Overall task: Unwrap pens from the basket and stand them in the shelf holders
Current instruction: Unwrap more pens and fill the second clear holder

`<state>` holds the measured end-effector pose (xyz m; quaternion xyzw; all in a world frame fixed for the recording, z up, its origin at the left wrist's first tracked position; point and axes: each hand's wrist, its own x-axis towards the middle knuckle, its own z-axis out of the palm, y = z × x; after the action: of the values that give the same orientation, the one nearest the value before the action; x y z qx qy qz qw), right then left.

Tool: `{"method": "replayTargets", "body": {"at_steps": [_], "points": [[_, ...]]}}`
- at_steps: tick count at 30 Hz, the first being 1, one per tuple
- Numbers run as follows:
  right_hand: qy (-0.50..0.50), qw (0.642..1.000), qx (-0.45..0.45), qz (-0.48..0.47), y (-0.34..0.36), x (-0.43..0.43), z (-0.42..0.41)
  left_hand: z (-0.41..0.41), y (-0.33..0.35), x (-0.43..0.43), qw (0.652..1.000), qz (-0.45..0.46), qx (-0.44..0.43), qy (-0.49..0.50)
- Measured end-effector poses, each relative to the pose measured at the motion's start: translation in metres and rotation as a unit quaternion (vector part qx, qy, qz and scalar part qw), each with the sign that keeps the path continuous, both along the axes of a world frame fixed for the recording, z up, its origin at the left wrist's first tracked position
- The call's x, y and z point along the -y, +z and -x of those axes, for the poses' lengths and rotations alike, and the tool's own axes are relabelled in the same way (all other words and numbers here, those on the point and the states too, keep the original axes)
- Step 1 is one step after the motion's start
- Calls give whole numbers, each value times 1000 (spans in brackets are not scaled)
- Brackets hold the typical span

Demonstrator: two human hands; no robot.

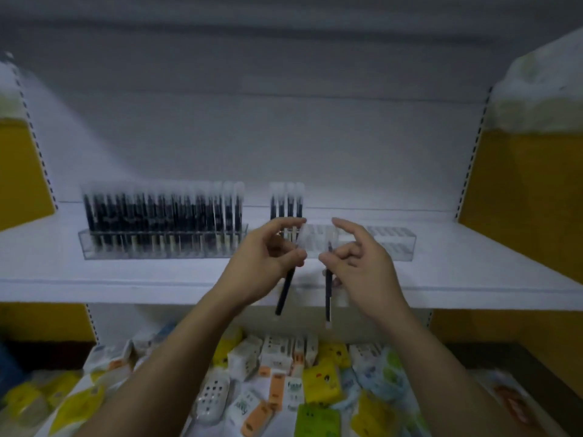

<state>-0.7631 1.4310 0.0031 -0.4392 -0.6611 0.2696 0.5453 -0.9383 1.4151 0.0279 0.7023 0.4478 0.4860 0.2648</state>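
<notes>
Two bare hands are raised in front of a white shelf [126,272], and each has one dark pen. The left hand [268,253] is closed around the upper part of its pen [285,290], thumb and curled fingers pinching it, so the barrel slants down and to the left below the palm. The right hand [356,260] pinches the second pen [328,294] between thumb and middle fingers, with the index finger lifted and stretched out free; this pen hangs nearly straight down, its pale end lowest. The two pens are apart, not touching. Something pale and see-through shows between the hands, but the blur makes it impossible to tell what it is.

On the shelf behind the hands stand two clear holders side by side. The left holder [164,247] is packed with upright dark pens with whitish caps; they are too many and too blurred to count. The right holder [391,244] has about four such pens [286,200] standing at its left end, just above the left hand, and the rest of its slots look unfilled.

Below the shelf lies a heap of small packets [284,383] in white, yellow, orange and green, well over a dozen. No basket can be made out.
</notes>
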Motion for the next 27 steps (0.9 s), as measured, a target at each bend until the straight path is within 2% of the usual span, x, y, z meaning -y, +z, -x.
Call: {"method": "replayTargets", "body": {"at_steps": [8, 15, 27], "points": [[-17, 997, 10, -79, 48, -54, 2, 0, 49, -54, 994, -93, -30, 57], [-40, 986, 6, -163, 78, -104, 24, 0, 63, -99, 969, -193, -98, 122], [-25, 993, 20, -117, 57, -131, 31, 6, 50, -122, 963, -188, -121, 152]]}}
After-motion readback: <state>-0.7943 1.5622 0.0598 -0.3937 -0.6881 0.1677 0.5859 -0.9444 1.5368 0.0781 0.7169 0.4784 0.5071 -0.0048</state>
